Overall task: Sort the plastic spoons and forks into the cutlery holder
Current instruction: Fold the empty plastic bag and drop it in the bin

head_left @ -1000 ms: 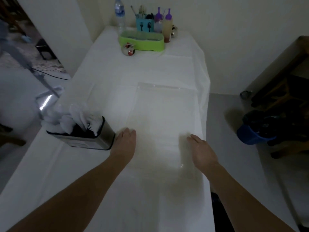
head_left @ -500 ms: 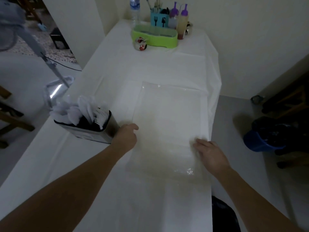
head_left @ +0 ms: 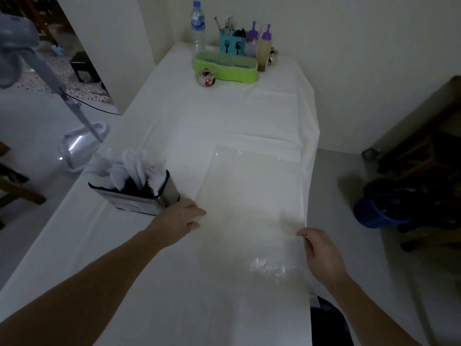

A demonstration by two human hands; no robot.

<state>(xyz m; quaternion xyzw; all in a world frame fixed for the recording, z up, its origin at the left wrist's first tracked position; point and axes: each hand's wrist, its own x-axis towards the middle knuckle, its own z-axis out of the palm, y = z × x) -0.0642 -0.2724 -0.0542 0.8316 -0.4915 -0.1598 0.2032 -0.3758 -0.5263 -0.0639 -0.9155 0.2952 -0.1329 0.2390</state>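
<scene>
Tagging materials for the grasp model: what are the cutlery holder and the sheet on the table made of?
Cutlery holder: looks like brushed or polished metal, judging by the shiny grey wall with a highlight at its corner and the dark rim. Sheet: probably thin clear plastic film, since it is see-through with glossy crinkled glints near the right hand.

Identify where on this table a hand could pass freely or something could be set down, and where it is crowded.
Bare cloth lies between the green tray and the clear plastic sheet, and near the front edge between the forearms. Crowded: the far end, with water bottle, blue caddy and sauce bottles; and beside the cutlery holder, by the left hand.
</scene>
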